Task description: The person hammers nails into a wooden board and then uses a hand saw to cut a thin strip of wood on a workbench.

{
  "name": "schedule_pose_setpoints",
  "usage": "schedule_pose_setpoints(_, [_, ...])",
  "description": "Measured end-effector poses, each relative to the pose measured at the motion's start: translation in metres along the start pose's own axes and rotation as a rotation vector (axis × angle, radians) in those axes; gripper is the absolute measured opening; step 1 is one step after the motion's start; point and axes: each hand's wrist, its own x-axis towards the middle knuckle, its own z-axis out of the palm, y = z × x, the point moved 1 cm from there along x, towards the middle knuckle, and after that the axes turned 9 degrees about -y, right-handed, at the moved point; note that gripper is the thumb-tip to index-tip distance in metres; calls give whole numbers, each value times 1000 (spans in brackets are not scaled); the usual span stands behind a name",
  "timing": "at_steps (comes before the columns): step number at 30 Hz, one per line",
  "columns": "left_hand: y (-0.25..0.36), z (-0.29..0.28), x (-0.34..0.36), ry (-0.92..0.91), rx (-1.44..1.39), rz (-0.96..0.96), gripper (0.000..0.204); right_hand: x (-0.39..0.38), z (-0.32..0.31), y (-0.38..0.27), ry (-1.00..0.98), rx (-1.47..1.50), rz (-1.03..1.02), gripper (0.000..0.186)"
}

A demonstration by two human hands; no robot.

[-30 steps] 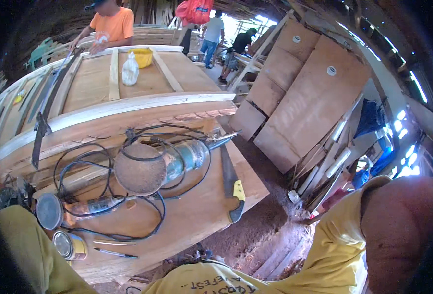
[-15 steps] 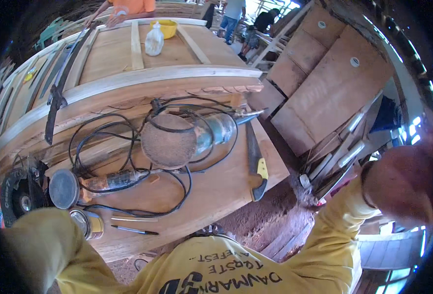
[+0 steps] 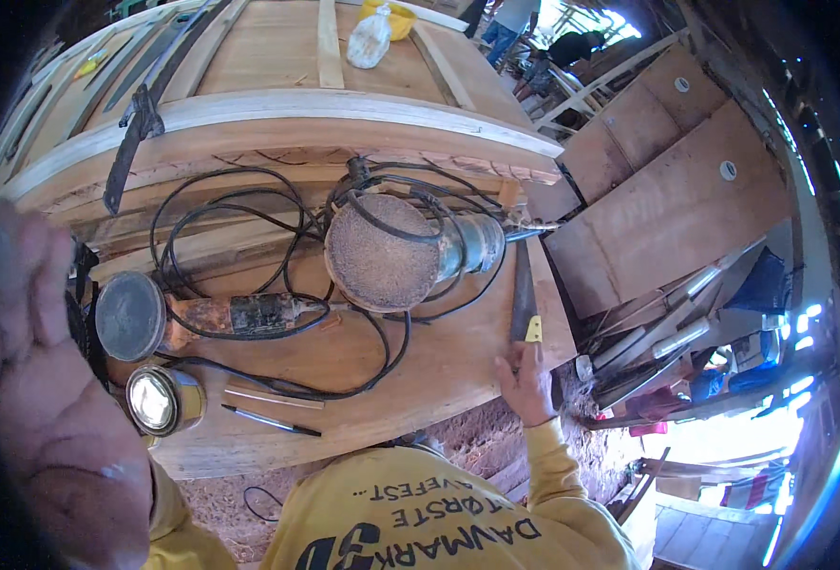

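Observation:
My right hand is at the right end of the bench, closed over the handle of a handsaw. The dark end of that handle is hidden under my fingers; its yellow part and the blade show beyond them. Large and close at the left rim, my left hand is raised with its palm in view, fingers apart and nothing in it. Beneath and beside it lie a small angle grinder with a round disc and an open tin. A larger sander with a round, worn pad rests mid-bench.
Black cables loop around the power tools. A pen and a thin wood strip lie near the front edge. Behind stands a framed wooden panel carrying a white bottle and yellow bowl. Boards lean at right.
My right hand has come from the right rim down onto the handsaw's handle. My left hand has risen into view at the left. The view has shifted, and the person in orange has left it.

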Motion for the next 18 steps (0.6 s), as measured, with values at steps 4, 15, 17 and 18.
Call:
schedule_pose_setpoints(4, [-25, 93, -11, 659, 255, -329, 75, -8, 12, -2, -8, -255, 23, 42])
schedule_pose_setpoints(15, [-60, 109, -58, -32, 447, -781, 65, -12, 20, -10, 34, -287, 57, 40])
schedule_pose_setpoints(17, [-63, 122, -59, -112, 464, -778, 61, -11, 21, -10, 41, -261, 42, 40])
schedule_pose_setpoints(18, [-66, 127, -58, -193, 482, -774, 59, -12, 22, -9, 31, -278, 63, 40])
